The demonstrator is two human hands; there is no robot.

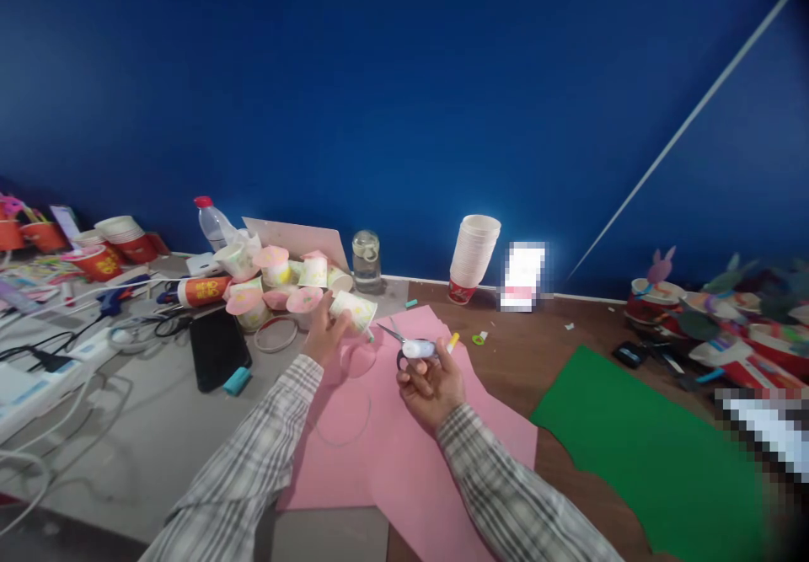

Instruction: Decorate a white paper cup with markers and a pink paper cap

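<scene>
My left hand (322, 333) grips a pale patterned paper cup (357, 309), tilted on its side above pink paper (404, 461). My right hand (436, 389), palm up, is closed around scissors (397, 336) with dark handles, their blades pointing up and left. The same hand holds a small white tube (420, 349) with a yellow end. A round outline (345, 414) shows on the pink sheet below my left hand. Several cups with pink paper tops, one being a cup (305, 302) close to my left hand, stand bunched to the left.
A glass jar (366, 260) and stacked paper cups (474, 250) stand by the blue wall. Left are a black phone (220, 347), a blue glue gun (123, 292) and cables. Green paper (650, 452) lies right, near decorated cups (657, 297).
</scene>
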